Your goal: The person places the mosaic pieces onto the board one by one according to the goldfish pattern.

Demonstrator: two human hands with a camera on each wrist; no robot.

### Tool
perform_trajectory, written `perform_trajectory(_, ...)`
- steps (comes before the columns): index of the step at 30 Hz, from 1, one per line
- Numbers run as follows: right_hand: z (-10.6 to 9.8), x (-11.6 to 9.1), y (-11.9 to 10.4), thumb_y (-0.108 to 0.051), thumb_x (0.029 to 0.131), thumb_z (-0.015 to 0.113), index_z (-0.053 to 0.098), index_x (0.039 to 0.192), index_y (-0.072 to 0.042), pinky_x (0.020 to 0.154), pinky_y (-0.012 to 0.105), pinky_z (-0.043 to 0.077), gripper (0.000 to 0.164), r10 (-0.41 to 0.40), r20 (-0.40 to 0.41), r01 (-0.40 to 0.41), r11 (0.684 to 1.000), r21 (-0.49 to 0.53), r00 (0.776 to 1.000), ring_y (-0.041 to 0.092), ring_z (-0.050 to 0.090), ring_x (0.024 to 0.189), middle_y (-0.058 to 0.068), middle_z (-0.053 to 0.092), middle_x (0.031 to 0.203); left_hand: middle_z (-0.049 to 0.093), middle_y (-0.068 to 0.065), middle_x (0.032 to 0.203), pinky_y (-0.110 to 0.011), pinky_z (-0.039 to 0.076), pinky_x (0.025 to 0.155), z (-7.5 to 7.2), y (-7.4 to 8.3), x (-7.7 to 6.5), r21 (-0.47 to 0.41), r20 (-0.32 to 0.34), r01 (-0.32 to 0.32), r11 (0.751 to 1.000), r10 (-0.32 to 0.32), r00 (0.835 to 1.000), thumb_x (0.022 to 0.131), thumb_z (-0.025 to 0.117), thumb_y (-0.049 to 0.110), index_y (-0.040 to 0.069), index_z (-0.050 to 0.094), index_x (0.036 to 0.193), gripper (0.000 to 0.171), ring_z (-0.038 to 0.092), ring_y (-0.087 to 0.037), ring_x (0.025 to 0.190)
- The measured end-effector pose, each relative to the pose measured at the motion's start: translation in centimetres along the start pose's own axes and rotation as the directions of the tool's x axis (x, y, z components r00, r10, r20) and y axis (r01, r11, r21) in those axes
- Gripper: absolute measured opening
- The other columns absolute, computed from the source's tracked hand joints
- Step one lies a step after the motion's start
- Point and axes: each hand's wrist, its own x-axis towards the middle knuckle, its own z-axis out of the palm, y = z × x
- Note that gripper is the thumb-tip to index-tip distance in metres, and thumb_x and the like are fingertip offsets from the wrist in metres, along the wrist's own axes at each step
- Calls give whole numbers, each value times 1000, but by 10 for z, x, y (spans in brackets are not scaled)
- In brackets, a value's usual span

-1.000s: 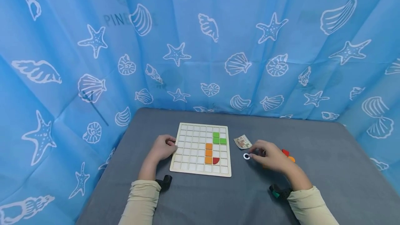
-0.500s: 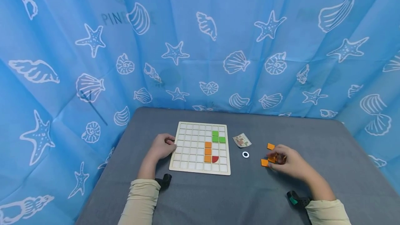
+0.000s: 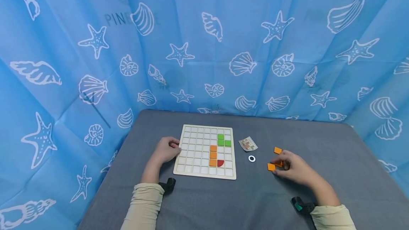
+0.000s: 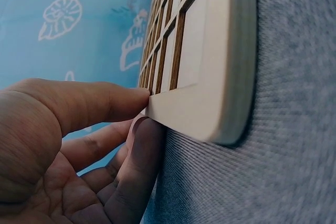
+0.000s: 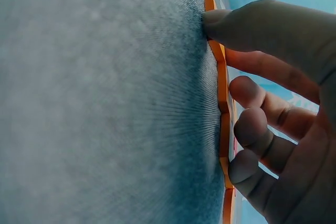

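My left hand [image 3: 167,150] pinches the left edge of a wooden grid board [image 4: 215,108], thumb on top of the frame. The board carries orange square tiles [image 3: 213,155], green square tiles [image 3: 221,142] and a red quarter-round tile [image 3: 220,163]. To the right, my right hand [image 3: 295,167] reaches down over a cluster of loose orange tiles. Its thumb and index finger pinch an orange square tile [image 3: 271,166] by opposite edges, low at the table. More orange tiles [image 5: 222,87] lie in a line beneath the curled fingers. The palm hides part of the cluster from above.
Between board and right hand lie a small pattern card [image 3: 247,144] and a white ring-shaped piece with a dark centre [image 3: 251,158]. Another orange tile [image 3: 277,150] lies beyond the right hand. A blue shell-print curtain [image 3: 198,63] hangs behind the grey table [image 3: 223,201].
My right hand let go of the white ring-shaped piece beside the card and moved right to the orange tiles, where its fingers have come around one. The left hand stays on the board's edge.
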Motion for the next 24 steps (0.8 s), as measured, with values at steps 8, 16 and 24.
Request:
perform_trajectory(8,0,4,1,-13,88,87,79,104,-13,61,25,42,18,-8,-4,8,1000,-10,1000,4,46,71,1,58,93,69,-10,94,-39,51,78,-1,-1,1,-4,-3,-3,1000,3,1000,94,74,10,0,73,122,30,63,-21,83)
perform_trajectory(16,-1,12,-10,-12,91,81,79,113,-9,60,26,44,21,-9,-5,9,1000,-22,1000,5,49,71,1,63,92,68,-10,95,-40,50,78,-1,-2,1,-14,9,-2,1000,2,1000,94,74,10,0,72,122,31,61,-22,83)
perform_trajectory(24,12,36,-27,-7,90,81,80,111,-10,61,25,46,21,-134,-40,134,991,-10,990,4,50,71,2,69,98,68,-11,97,-39,51,77,0,0,-1,-5,1,9,1000,-9,1000,93,74,10,0,72,122,30,62,-23,84)
